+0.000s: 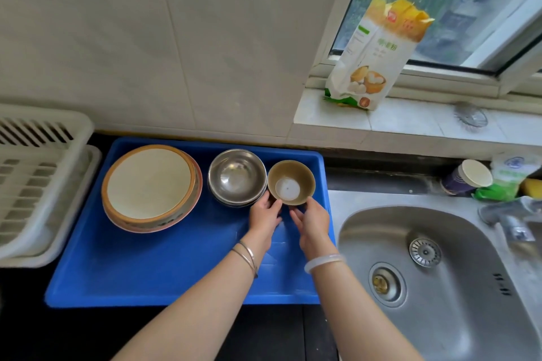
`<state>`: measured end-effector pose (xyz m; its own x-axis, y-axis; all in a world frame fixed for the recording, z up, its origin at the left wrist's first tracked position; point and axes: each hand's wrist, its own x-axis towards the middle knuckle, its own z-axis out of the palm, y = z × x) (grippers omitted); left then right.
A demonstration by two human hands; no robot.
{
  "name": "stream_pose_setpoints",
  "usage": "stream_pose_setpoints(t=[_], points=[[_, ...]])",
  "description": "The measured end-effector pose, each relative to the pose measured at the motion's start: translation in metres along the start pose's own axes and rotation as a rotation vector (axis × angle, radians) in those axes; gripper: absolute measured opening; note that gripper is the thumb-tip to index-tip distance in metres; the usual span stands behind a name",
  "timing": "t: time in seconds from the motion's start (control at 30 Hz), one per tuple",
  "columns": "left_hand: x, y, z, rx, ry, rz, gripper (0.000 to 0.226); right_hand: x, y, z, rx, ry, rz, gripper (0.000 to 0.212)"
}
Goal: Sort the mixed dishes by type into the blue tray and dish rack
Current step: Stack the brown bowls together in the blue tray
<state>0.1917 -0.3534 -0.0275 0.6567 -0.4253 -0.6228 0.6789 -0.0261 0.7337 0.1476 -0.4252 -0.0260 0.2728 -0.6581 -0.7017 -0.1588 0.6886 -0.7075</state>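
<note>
Your left hand (265,212) and right hand (312,221) cup the brown bowl (291,182) at its 7 and 5 o'clock sides, with the fingers curled against its wall. The bowl is upright at the 1 o'clock corner of the blue tray (164,272); you cannot tell if it is resting or lifted. A stack of steel bowls (237,176) is just beside it at 9 o'clock. A stack of plates (149,184) is at the tray's 10 o'clock. The dish rack (38,184) is at the tray's 9 o'clock and the sink (440,258) at its 3 o'clock.

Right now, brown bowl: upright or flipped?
Upright. The brown bowl shows its open rim and pale inside bottom, in the tray; left hand and right hand hold its near side.
</note>
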Motion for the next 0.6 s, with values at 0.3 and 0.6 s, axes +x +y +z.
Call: stream_pose_setpoints(t=[0.3, 0.6], points=[[0.009, -0.004, 0.006, -0.013, 0.041, 0.036, 0.044, 0.003, -0.007, 0.002, -0.037, -0.057, 0.026, 0.028], [-0.008, -0.007, -0.009, 0.072, 0.012, -0.005, 0.052, -0.007, -0.008, -0.015, -0.242, -0.104, 0.049, 0.027]])
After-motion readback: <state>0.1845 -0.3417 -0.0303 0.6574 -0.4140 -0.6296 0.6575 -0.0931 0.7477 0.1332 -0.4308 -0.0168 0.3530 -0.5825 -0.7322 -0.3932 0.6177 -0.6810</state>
